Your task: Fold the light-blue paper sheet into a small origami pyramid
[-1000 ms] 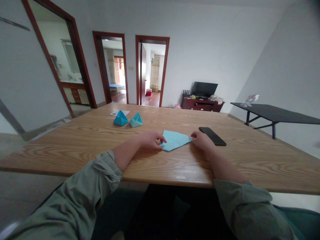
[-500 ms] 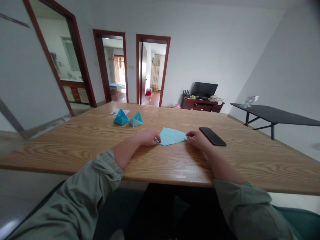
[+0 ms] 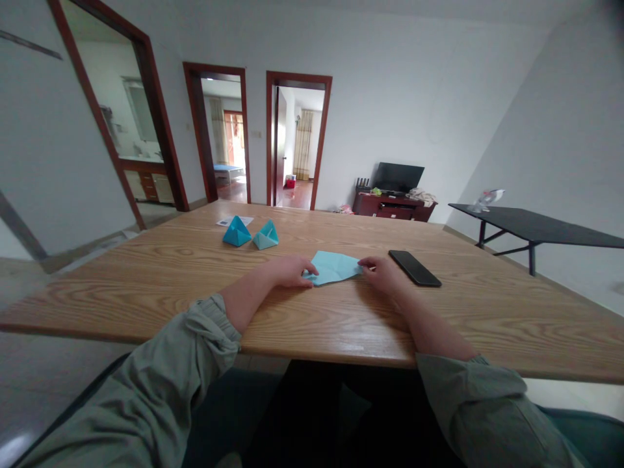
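A light blue sheet of folded paper [image 3: 332, 267] lies flat on the wooden table [image 3: 195, 273] in front of me. My left hand [image 3: 291, 270] pinches its left corner with thumb and fingers. My right hand [image 3: 383, 272] pinches its right corner. Both forearms rest on the table, sleeves pushed up. Farther back on the left stand two folded paper shapes, a darker blue one [image 3: 236, 231] and a teal one [image 3: 266, 235], touching or nearly touching each other.
A black phone [image 3: 415, 268] lies just right of my right hand. A small white card [image 3: 227, 221] sits behind the blue shapes. A black side table [image 3: 536, 227] stands at the right; doorways and a TV cabinet [image 3: 394, 203] are beyond.
The paper looks narrower and flatter than a second ago, and my two hands have drawn slightly closer together along its corners.
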`<action>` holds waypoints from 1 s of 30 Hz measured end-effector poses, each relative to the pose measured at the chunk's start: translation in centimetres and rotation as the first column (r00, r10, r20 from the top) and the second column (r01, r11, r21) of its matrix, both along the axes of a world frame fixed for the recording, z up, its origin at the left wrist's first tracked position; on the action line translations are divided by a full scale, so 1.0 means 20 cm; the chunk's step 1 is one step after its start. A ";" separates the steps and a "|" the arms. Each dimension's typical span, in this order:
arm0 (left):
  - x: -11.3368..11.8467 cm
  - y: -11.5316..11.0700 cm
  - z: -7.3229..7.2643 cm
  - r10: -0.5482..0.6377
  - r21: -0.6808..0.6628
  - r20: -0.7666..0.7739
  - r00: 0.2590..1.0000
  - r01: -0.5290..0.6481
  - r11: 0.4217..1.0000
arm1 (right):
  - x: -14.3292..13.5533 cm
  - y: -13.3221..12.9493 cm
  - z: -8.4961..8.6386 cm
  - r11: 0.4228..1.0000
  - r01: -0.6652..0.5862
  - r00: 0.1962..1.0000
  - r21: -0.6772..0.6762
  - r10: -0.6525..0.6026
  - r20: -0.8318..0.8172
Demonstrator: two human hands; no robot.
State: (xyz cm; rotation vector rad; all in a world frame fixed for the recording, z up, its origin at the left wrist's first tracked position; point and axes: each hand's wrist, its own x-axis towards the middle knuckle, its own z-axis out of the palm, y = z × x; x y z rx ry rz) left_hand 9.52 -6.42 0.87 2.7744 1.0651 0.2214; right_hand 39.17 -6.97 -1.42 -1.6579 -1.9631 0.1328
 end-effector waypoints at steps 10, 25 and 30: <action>0.00 0.02 -0.01 -0.009 -0.032 0.013 1.000 0.009 0.999 | -0.04 -0.04 0.03 0.993 -0.095 0.993 -0.065 0.089 -0.081; 0.00 0.02 0.00 -0.025 0.034 -0.012 1.000 0.026 0.999 | -0.02 -0.04 0.00 0.983 -0.114 0.989 -0.146 0.126 0.078; -0.01 0.00 0.01 0.015 -0.005 -0.010 1.000 -0.015 1.000 | -0.02 -0.02 0.00 0.987 -0.095 0.985 -0.129 0.112 0.134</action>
